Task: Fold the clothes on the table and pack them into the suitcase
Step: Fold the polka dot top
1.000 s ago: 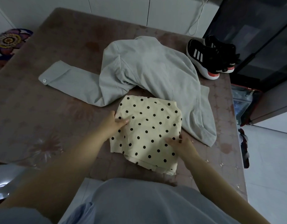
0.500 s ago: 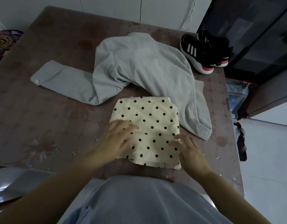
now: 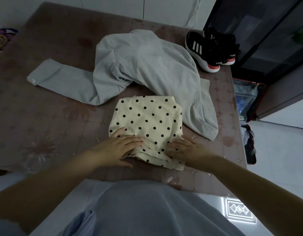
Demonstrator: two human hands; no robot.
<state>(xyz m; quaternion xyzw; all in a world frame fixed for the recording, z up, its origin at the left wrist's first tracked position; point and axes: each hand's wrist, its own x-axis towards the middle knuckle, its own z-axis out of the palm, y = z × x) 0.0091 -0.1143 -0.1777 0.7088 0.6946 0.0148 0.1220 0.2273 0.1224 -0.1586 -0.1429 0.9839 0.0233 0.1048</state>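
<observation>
I read this as the close of the fold on the polka-dot garment [image 3: 147, 120]. It lies as a compact layered square at the near edge of the tabletop [image 3: 45, 108], roughly at the middle. My left hand [image 3: 118, 147] is released, its fingers laid straight across the near-left part of the cloth and pressing it flat. My right hand [image 3: 186, 149] is also spread and grasps nothing, resting on the near-right corner where the layered edges show.

The grey shirt [image 3: 147, 65] sprawls unfolded just beyond the garment, one sleeve stretched toward the left edge and its hem touching or just beside the square's far right side.

I judge the next move to be slipping both hands under the stack, lifting it without letting the layers slide, and carrying it past the right edge to the suitcase [image 3: 244, 99].

Only a strip of the suitcase shows, beyond the right edge. The tabletop and a dark cabinet cut off the rest, so I cannot tell what it holds. Dim light hides whether either thumb is tucked under the cloth. A pair of sneakers [image 3: 208, 48] sits at the far right corner.
</observation>
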